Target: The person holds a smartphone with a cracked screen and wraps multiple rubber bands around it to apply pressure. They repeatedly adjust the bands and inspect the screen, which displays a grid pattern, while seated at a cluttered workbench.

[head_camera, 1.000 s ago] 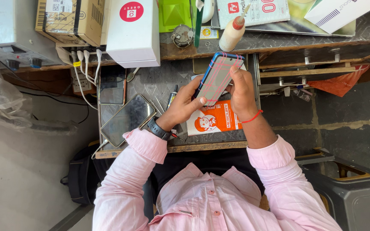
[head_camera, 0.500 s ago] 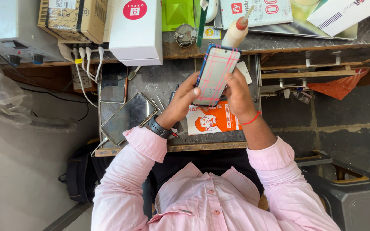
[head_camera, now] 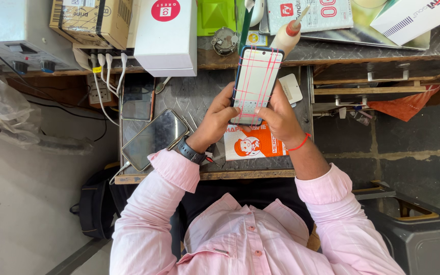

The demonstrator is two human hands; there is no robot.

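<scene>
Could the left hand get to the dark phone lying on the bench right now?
Probably not straight away: the left hand is gripping the phone with the red bands, though the dark phone lies uncovered just beside that wrist.

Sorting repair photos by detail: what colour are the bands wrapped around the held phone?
Red, crisscrossing the phone in a grid; the head view shows them best.

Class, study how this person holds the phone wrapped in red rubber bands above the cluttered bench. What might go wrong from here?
1. The banded phone is held in the air by the left hand and right hand alone; a slip may drop it onto the bench.
2. The glue bottle stands just behind the phone and might get knocked over.
3. A dark phone overhangs the bench's left edge; an elbow may push it off.
</scene>
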